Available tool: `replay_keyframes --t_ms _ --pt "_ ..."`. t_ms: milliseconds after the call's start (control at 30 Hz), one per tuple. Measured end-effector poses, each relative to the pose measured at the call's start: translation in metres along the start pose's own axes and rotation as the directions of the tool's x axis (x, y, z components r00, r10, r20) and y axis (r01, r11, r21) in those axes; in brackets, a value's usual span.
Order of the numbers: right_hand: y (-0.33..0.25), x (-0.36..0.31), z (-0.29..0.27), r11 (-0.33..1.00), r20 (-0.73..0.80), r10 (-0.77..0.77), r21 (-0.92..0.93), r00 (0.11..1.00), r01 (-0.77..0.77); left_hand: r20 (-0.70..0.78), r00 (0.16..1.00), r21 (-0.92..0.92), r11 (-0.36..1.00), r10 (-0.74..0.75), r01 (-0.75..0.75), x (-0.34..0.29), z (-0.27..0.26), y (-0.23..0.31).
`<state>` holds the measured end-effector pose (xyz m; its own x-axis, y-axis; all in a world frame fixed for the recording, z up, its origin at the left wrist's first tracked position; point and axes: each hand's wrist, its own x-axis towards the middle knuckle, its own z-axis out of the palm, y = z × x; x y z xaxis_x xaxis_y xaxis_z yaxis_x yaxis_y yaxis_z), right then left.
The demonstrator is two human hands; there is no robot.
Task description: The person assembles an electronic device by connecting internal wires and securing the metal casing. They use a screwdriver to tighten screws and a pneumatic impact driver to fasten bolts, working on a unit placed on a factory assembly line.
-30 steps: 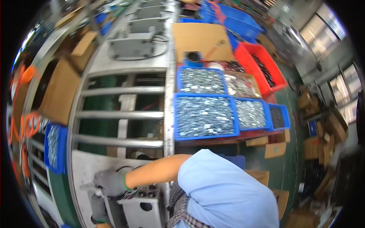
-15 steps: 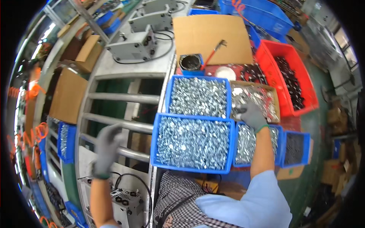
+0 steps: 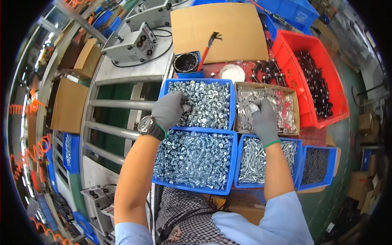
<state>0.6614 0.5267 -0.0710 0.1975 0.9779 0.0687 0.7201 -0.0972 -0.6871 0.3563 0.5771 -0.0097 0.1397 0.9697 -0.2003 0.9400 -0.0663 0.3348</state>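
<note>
My left hand [image 3: 168, 110], in a grey glove with a watch at the wrist, reaches over the left edge of the upper blue bin [image 3: 233, 102]. Its fingers are bent down among small silvery nuts or washers [image 3: 210, 104]; whatever they pinch is hidden. Over a cardboard box [image 3: 297, 112] of flat clear-and-silver pieces [image 3: 281, 106], my gloved right hand [image 3: 265, 120] has its fingers closed around a small shiny metal piece [image 3: 253, 108]. The lower blue bin [image 3: 233, 163], just nearer to me, holds more small silvery hardware [image 3: 196, 157].
Long screws fill a blue bin [image 3: 299, 159] at right, beside a bin of dark screws [image 3: 316, 165]. Farther back are a red crate [image 3: 286, 61] with black parts, a black-lined pot [image 3: 187, 63] with a red-handled brush [image 3: 206, 51], and cardboard [image 3: 218, 32]. Metal rollers [image 3: 122, 105] lie left.
My left hand has swung from above the rollers right and forward into the upper bin. The right hand stays over the cardboard box, its fingers now around a shiny piece. The view has shifted slightly.
</note>
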Motion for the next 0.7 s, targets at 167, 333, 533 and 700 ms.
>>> replay_keyframes --t_ms 167,333,533,700 --pt "-0.017 0.005 0.012 0.987 -0.063 0.06 0.153 0.996 -0.05 -0.104 0.98 -0.074 0.982 0.168 -0.176 -0.007 -0.001 -0.004" --pt "-0.034 -0.003 0.02 0.986 -0.014 -0.129 0.101 0.992 0.13 -0.132 0.981 0.03 0.99 0.141 -0.138 -0.015 0.004 0.0" --pt "-0.032 -0.003 0.008 1.0 -0.047 -0.013 0.02 0.999 0.014 -0.105 0.988 -0.108 0.986 0.114 -0.125 -0.012 0.0 0.019" --pt "-0.03 0.004 0.019 0.985 -0.117 -0.11 -0.148 0.987 0.092 -0.346 0.911 -0.238 0.919 0.222 -0.314 -0.035 -0.009 0.003"
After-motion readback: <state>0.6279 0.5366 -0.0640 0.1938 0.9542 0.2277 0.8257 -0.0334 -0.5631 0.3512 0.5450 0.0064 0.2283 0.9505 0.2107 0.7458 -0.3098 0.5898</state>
